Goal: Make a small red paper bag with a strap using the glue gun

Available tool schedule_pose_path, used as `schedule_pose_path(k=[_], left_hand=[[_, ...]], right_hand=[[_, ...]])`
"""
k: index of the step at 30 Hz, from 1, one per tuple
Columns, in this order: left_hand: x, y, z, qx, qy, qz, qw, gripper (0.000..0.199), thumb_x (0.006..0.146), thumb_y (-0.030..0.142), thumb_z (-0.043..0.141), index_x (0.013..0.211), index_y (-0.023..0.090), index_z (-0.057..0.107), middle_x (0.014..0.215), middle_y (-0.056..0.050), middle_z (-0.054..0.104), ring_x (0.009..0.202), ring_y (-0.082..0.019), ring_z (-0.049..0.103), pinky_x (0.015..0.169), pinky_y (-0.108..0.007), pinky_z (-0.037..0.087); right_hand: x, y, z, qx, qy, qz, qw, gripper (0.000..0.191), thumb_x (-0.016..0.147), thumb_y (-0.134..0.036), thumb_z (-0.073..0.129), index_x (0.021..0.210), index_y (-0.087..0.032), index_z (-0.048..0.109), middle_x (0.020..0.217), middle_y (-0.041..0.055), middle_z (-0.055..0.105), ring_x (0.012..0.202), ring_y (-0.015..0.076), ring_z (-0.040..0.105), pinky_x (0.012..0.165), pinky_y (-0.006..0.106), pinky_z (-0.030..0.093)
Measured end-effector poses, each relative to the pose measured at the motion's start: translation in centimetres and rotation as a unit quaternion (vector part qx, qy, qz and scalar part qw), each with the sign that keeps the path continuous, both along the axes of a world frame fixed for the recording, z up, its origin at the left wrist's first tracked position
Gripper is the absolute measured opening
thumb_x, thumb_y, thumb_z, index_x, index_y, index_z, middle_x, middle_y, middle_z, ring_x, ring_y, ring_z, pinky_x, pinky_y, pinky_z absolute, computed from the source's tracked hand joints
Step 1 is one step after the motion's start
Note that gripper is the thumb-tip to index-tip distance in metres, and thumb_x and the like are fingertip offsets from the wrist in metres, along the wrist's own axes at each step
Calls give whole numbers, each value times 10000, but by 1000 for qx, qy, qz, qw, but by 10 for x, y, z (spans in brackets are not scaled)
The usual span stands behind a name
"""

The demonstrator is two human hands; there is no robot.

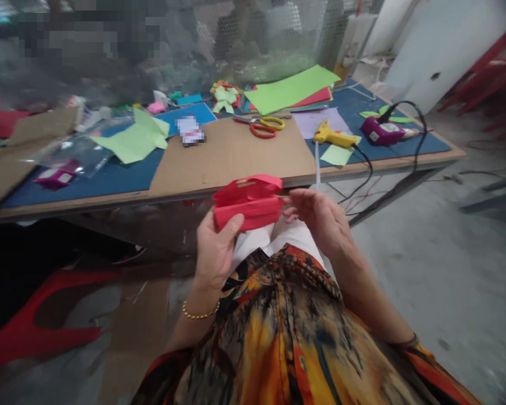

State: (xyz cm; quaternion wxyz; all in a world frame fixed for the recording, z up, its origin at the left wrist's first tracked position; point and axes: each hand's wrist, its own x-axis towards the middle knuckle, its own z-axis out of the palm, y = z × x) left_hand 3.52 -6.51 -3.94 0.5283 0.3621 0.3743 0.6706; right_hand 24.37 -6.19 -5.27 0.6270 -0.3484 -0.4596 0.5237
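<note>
A folded piece of red paper [248, 212] is in front of my lap, just off the table's front edge. Its upper part stands up in creased flaps above a flatter lower band. My left hand [219, 242] grips its left end, the thumb pressed on the near face and the other fingers behind. Beside the paper's right end is my right hand [318, 219], fingers loosely bent and apart, the fingertips at or close to the edge. Whether they touch it I cannot tell. I see nothing held in that hand.
On the table lie a cardboard sheet [219, 163], scissors [263, 130], a yellow glue gun [333, 135] with its cord, a purple box [382, 130], green paper sheets [295, 90] and light green folded paper [132, 138]. A red stool [37, 315] stands at lower left.
</note>
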Motion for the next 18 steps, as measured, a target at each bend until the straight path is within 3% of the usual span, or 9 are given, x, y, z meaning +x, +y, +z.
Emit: schedule_pose_path(k=[2, 5, 10, 18], left_hand=[[-7, 3, 1, 20, 24, 38, 999, 420, 647, 366, 1040, 953, 197, 806, 992, -43, 841, 908, -203, 799, 936, -365, 671], [-13, 8, -1, 35, 41, 64, 997, 372, 667, 344, 1027, 941, 210, 813, 992, -42, 839, 941, -207, 798, 953, -365, 672], [-7, 6, -3, 20, 31, 42, 998, 412, 621, 383, 1050, 905, 205, 810, 923, -37, 829, 868, -197, 796, 890, -350, 693], [-8, 4, -9, 52, 75, 34, 995, 381, 711, 383, 1013, 986, 205, 818, 989, -50, 832, 945, -195, 795, 934, -332, 671]], right_hand=[[4, 1, 1, -6, 53, -14, 998, 513, 932, -704, 745, 1142, -235, 733, 1029, 55, 837, 838, 173, 788, 745, 317, 656], [7, -1, 5, 1, 75, -8, 997, 457, 941, -622, 772, 1185, -242, 700, 966, 32, 820, 818, 172, 771, 758, 333, 650], [4, -10, 11, 3, 69, -28, 997, 395, 932, -575, 802, 1120, -240, 710, 773, -27, 713, 676, 145, 673, 694, 311, 594], [-7, -17, 17, 21, 74, -32, 997, 357, 955, -559, 760, 1097, -239, 694, 676, -51, 594, 626, 146, 585, 648, 313, 516]])
